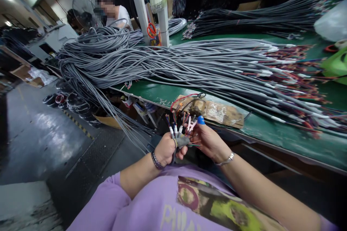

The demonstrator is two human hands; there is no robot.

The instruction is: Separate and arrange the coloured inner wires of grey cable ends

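Observation:
My left hand (165, 150) is closed round a small bunch of grey cables (176, 143) in front of my body. Their ends have white sleeves (175, 130), and thin coloured wires (175, 118) fan out above them. To the right, my right hand (213, 142) has curled fingers and a blue cover (201, 120) on one digit. A small pale pink clip (191, 125) sits at its fingertips, against the bunch. Loose red and green wires (195, 143) stick out between the hands. The palm side of my right fingers is partly hidden.
A thick pile of grey cables (162, 61) covers the green table (151, 92). At the table's front edge lies a taped board (222, 112) with red and black leads. Scissors (151, 29) hang on a white post (138, 3). A person (123, 16) sits behind, near a fan (82, 11).

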